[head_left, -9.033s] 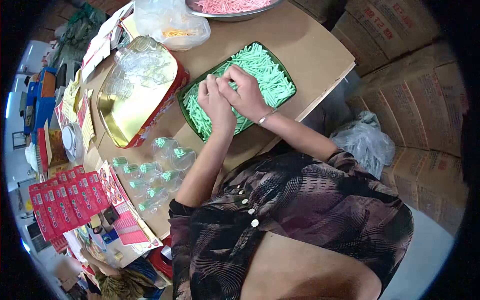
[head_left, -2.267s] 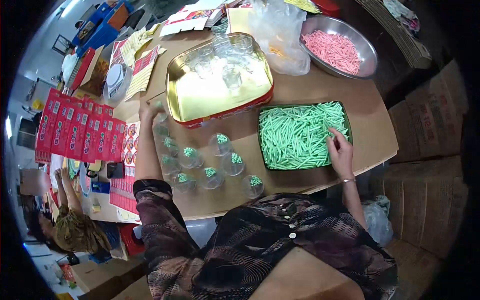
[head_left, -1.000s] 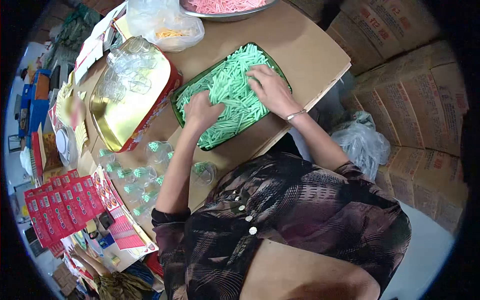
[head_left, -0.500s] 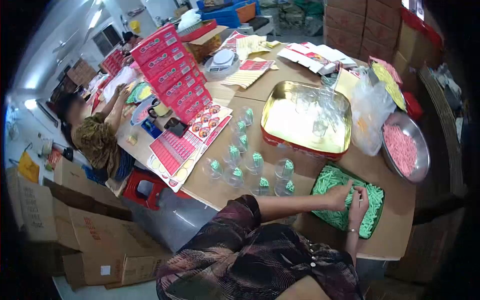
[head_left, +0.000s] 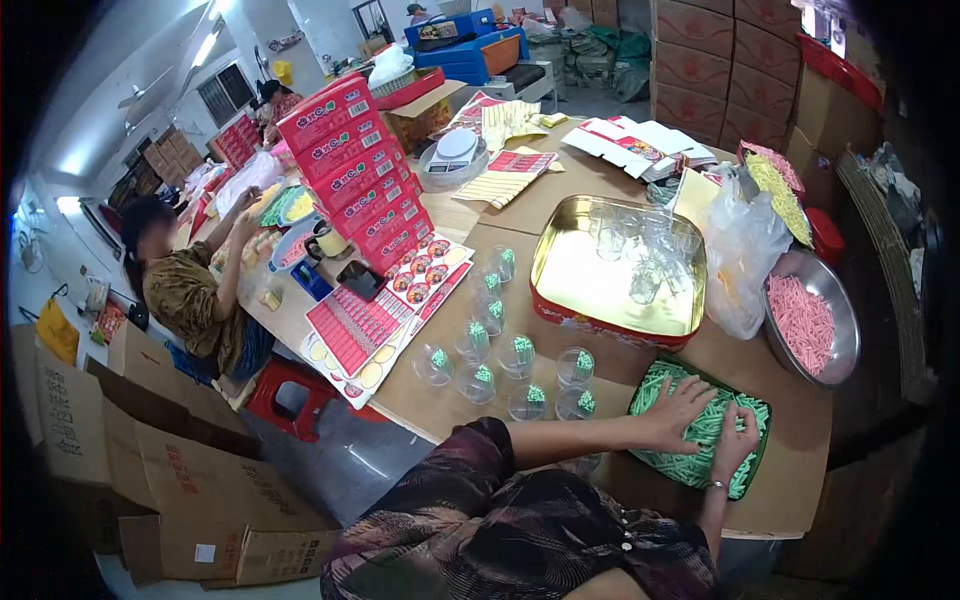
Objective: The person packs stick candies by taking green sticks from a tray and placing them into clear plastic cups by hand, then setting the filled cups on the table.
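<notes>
A dark-edged tray point(head_left: 690, 468) full of short pale green sticks lies at the table's front right. Over its sticks my left hand point(head_left: 680, 413) is spread flat, fingers apart, with nothing in it. Just right of it, my right hand point(head_left: 735, 448), with a bracelet at the wrist, has its fingers curled together low over the sticks; what they hold, if anything, is too small to make out. Several clear plastic cups, such as this cup point(head_left: 517, 355), stand left of the tray, each with a small bunch of green sticks inside.
Behind the tray sits a gold-lined tin point(head_left: 570, 290) with clear cups in it. A metal bowl of pink sticks point(head_left: 800, 320) is at the right edge. Stacked red boxes point(head_left: 360, 180) and printed sheets point(head_left: 375, 325) lie left. Another person point(head_left: 195, 280) sits farther left.
My hands were close together over the tray; now they are apart, the left one opened and spread over the sticks. The whole view has shifted slightly.
</notes>
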`<state>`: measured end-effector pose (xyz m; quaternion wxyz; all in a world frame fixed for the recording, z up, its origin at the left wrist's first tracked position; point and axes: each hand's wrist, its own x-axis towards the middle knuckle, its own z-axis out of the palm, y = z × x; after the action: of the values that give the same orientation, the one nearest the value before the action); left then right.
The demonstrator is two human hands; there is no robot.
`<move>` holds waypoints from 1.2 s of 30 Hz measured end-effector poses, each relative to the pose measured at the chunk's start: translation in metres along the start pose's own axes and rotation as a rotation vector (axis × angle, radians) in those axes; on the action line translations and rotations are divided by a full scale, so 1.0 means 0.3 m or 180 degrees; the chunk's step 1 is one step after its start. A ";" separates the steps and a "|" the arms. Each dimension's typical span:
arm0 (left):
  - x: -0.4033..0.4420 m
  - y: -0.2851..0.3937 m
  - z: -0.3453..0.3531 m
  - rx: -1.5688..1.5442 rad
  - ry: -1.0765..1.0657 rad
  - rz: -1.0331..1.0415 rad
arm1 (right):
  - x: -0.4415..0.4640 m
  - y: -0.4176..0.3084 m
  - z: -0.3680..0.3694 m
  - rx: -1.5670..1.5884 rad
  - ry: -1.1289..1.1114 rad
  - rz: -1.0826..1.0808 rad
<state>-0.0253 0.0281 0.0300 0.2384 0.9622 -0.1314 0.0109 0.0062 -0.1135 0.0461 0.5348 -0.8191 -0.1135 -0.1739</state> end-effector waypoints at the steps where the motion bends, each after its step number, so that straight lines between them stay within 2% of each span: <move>1: -0.002 0.013 0.006 -0.0435 0.0294 0.0061 | 0.012 0.003 -0.002 0.0095 0.0054 0.0157; 4: 0.001 0.060 0.026 -0.1755 0.1186 0.0244 | 0.051 0.014 -0.017 0.0363 0.0227 0.0607; 5: 0.006 0.080 0.022 -0.1762 0.1172 0.0264 | 0.053 0.025 -0.019 0.0354 0.0250 0.0611; 9: 0.044 0.151 -0.013 -0.3385 0.1149 -0.0590 | 0.069 0.091 0.033 0.0926 0.0121 0.0871; 10: 0.055 0.150 -0.007 -0.3372 0.1115 -0.0560 | 0.066 0.092 0.036 0.0934 0.0167 0.0874; 14: 0.116 0.121 0.062 -0.2897 0.1421 -0.0786 | 0.047 0.067 0.049 0.0276 0.0112 -0.0234; 19: 0.151 0.086 0.111 -0.2999 0.1907 -0.0673 | 0.012 0.070 0.054 -0.0276 -0.0139 -0.0322; 24: 0.154 0.043 0.146 -0.3185 0.1624 -0.1127 | -0.010 0.033 0.059 0.0004 0.0017 -0.0382; 30: 0.121 0.115 0.084 -0.3100 0.1744 -0.0852 | -0.001 0.060 0.006 -0.0065 -0.0549 0.0059; 35: 0.152 0.044 0.118 -0.2897 0.1627 -0.0729 | -0.006 0.019 -0.021 0.0212 -0.0584 -0.0028; 36: 0.144 0.039 0.108 -0.2766 0.1546 -0.0768 | -0.007 0.030 -0.035 -0.0129 -0.0606 -0.0199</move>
<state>0.0121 -0.0076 0.0101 0.6395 0.7523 0.0474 0.1510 0.0058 -0.1268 0.0415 0.4992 -0.8386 -0.1857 -0.1141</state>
